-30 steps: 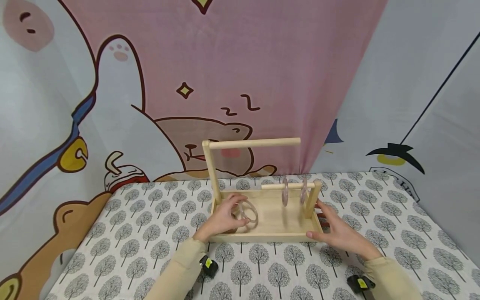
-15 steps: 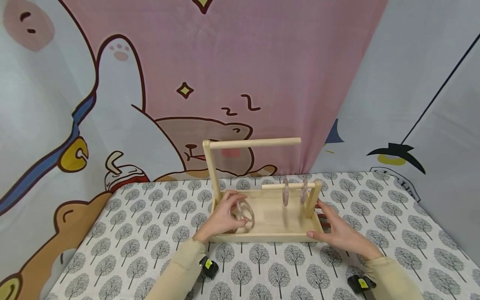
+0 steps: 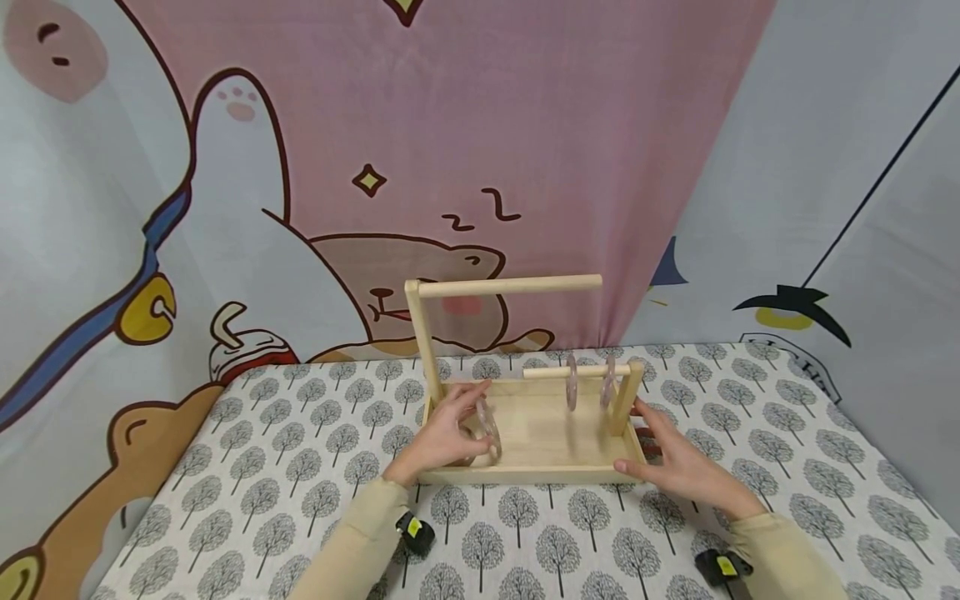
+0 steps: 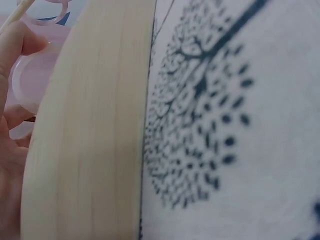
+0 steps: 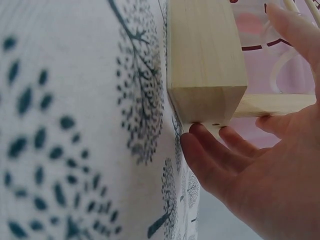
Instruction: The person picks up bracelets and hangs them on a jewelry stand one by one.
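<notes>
In the head view my left hand (image 3: 447,427) is over the left end of a pale wooden tray (image 3: 540,475), pinching a pale pinkish ring (image 3: 490,429) between thumb and fingers. The ring is tilted nearly edge-on, and the hand hides part of it. My right hand (image 3: 675,458) spans the tray's front right corner, thumb over the front rim. Seen from the right wrist, its fingers (image 5: 210,150) touch the tray's end wall while the thumb is spread away. Two more rings (image 3: 572,383) hang on the low wooden dowel (image 3: 543,372).
A tall post (image 3: 423,342) at the tray's left end carries a high dowel (image 3: 510,286) reaching right. The low dowel extends left from a short post (image 3: 626,400) on the right. A tree-print cloth (image 3: 517,533) covers the table, with a cartoon curtain (image 3: 562,167) behind.
The left hand has turned the ring from facing the head camera to nearly edge-on and shifted it slightly left. The right hand and tray look unmoved.
</notes>
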### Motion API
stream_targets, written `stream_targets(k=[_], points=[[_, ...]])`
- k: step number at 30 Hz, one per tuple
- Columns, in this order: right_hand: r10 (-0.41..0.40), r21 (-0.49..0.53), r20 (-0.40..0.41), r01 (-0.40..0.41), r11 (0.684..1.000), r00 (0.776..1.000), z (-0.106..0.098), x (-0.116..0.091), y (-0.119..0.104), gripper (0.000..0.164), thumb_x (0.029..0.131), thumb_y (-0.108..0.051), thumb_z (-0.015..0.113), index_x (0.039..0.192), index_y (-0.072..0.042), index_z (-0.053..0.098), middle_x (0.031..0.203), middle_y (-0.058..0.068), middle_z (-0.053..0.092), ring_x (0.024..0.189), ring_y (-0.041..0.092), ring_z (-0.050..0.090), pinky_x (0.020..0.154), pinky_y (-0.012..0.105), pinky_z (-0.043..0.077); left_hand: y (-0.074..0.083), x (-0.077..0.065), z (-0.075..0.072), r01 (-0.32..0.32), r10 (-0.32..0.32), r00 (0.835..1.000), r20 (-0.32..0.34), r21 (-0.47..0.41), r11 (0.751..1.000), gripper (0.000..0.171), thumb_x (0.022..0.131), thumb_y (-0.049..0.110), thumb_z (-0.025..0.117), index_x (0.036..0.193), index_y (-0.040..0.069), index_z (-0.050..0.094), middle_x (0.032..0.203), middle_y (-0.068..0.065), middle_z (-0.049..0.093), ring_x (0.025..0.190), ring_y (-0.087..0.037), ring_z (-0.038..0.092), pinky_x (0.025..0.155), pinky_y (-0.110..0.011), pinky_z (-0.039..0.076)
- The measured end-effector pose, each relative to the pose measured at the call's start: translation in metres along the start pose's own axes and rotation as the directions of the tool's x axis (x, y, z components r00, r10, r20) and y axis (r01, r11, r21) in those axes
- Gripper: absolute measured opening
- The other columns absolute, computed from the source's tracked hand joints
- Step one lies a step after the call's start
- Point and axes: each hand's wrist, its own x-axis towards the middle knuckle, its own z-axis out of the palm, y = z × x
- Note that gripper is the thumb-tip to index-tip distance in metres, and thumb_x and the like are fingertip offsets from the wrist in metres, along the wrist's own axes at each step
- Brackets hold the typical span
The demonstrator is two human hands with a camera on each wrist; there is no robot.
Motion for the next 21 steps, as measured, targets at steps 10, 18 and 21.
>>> stream_targets(k=[10,18,21], points=[[-0.007,0.011,0.004,0.007,1.0,1.0,0.0,0.001,0.001,0.104,0.084,-0.033,0.075,0.154,-0.001,0.006,0.147,0.035,0.022,0.12,0.055,0.042,0.083,0.072,0.041,0.008,0.001,-0.003,-0.01,0.011,1.0,0.024,-0.05,0.999,0.067,0.068,-0.014,0.074,0.126,-0.003,0.044,0.13,-0.027,0.045,0.12,-0.039,0.05,0.105,-0.04,0.038],[0.018,0.002,0.03,-0.018,1.0,0.999,0.0,0.0,0.002,0.097,0.085,-0.035,0.074,0.15,0.008,0.015,0.142,0.037,0.025,0.119,0.056,0.042,0.083,0.069,0.044,0.011,0.005,-0.004,-0.034,0.034,0.999,0.021,0.013,0.999,0.067,0.067,-0.011,0.076,0.127,-0.001,0.046,0.131,-0.021,0.047,0.12,-0.034,0.051,0.104,-0.037,0.04],[0.038,-0.007,0.063,-0.037,0.999,0.997,0.0,-0.001,0.002,0.094,0.086,-0.035,0.072,0.148,0.01,0.018,0.142,0.041,0.024,0.121,0.058,0.039,0.085,0.07,0.042,0.016,0.007,-0.005,-0.071,0.07,0.997,0.016,0.019,0.997,0.067,0.067,-0.011,0.077,0.126,0.0,0.046,0.132,-0.018,0.047,0.121,-0.036,0.05,0.105,-0.036,0.039]])
